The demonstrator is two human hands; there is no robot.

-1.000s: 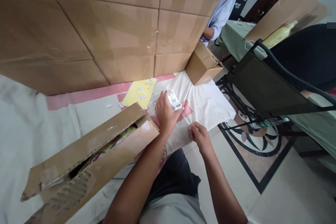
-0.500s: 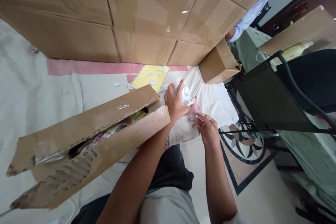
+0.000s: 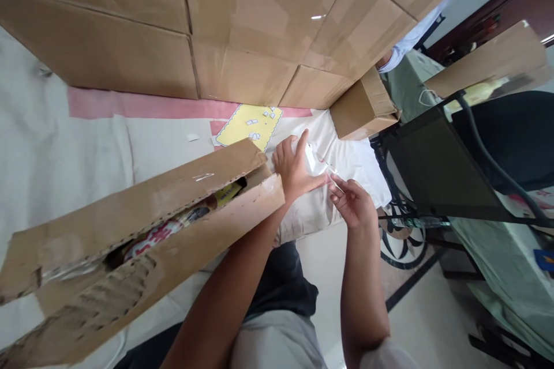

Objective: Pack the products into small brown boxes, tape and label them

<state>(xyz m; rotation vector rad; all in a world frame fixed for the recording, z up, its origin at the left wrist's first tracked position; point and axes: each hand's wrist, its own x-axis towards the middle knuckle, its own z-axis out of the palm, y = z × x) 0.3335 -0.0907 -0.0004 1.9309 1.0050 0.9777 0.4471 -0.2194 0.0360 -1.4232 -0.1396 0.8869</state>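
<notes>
My left hand (image 3: 293,170) is closed around a small white tape dispenser (image 3: 314,160) on the cloth-covered table, its thumb along the near side. My right hand (image 3: 354,203) is just right of it, thumb and finger pinched at the dispenser's front end. Between the fingertips and the dispenser shows what looks like a short, clear bit of tape (image 3: 331,170); it is small and hard to make out. To the left of my hands lies a long open cardboard box (image 3: 216,216) with colourful packages (image 3: 167,230) inside.
Taped cardboard boxes (image 3: 255,23) are stacked like a wall at the back. A yellow sheet (image 3: 249,127) lies before them, and a small box (image 3: 366,106) sits at the right. A dark chair (image 3: 433,167) stands beyond the table edge. Another person's sleeve (image 3: 404,46) shows behind the boxes.
My right hand has moved slightly right and its fingertips have come to the dispenser's front end. The dispenser has turned a little in my left hand. The view has shifted slightly.
</notes>
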